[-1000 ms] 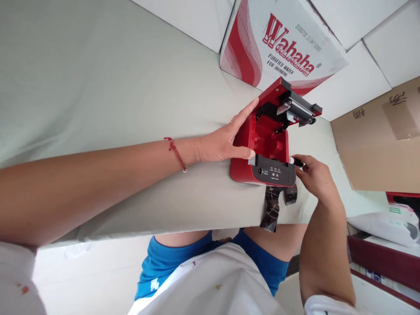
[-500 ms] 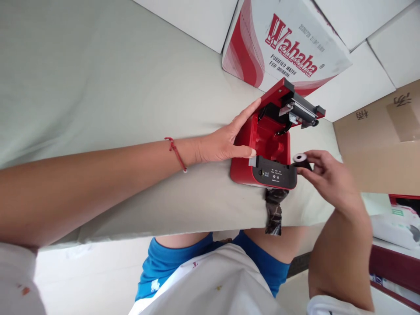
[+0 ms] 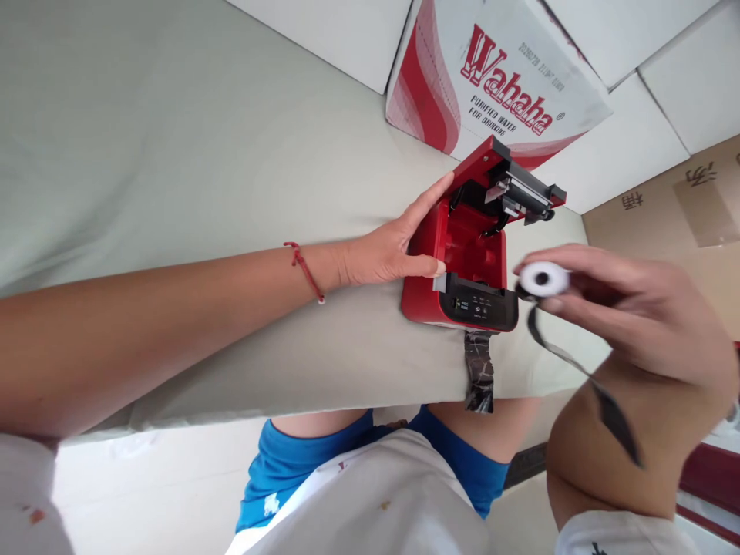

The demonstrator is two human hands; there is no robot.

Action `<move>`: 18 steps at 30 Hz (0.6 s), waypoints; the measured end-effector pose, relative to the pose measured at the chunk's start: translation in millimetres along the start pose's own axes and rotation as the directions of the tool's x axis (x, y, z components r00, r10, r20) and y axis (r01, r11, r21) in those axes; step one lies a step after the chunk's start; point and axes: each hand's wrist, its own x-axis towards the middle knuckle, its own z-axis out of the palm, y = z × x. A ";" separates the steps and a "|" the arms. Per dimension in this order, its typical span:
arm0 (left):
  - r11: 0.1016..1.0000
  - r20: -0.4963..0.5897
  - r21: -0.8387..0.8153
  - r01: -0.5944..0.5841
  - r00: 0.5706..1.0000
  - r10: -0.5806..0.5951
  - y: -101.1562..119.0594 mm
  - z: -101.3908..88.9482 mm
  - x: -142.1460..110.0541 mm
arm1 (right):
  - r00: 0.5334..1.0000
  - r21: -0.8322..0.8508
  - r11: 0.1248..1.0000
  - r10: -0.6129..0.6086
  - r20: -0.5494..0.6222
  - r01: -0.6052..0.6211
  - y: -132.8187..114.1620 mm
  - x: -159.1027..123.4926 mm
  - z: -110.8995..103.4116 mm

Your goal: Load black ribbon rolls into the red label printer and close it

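A small red thermal printer [image 3: 417,302] stands on the cloth with its lid [image 3: 471,166] raised, its inside showing red and its front panel black. My left hand [image 3: 398,250] steadies it from the side, the thumb on the rim and the fingers along the body and lid. Just right of the printer, my right hand [image 3: 624,308] grips a paper roll [image 3: 546,279] between thumb and fingers. The roll's white end with a dark core hole faces me, and a dark strip [image 3: 616,424] trails loose from it. A crumpled black strip [image 3: 479,370] sticks out under the printer's front.
A Wahaha water carton [image 3: 509,85] stands behind the printer. White boxes [image 3: 324,35] flank it, and a brown cardboard box [image 3: 664,216] is at the right. The pale green cloth [image 3: 202,177] covers the table, whose front edge runs above my lap.
My right hand has come nearer the camera and right with the paper roll, turning the roll's white end towards me. The dark tail now hangs in view. My left hand stays on the printer.
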 end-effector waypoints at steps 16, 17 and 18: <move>0.987 -0.026 0.159 -0.029 0.999 0.033 -9.6 -5.1 -3.9 | 0.883 -0.430 0.889 0.068 0.464 0.157 -3.4 95.3 55.2; 0.987 -0.029 0.161 -0.028 0.999 0.033 -9.7 -4.9 -3.7 | 0.879 -0.421 0.891 0.058 0.473 0.168 -2.6 94.7 53.0; 0.986 -0.034 0.162 -0.028 0.999 0.034 -10.0 -4.6 -3.6 | 0.880 -0.407 0.895 0.036 0.473 0.182 -2.1 92.9 50.1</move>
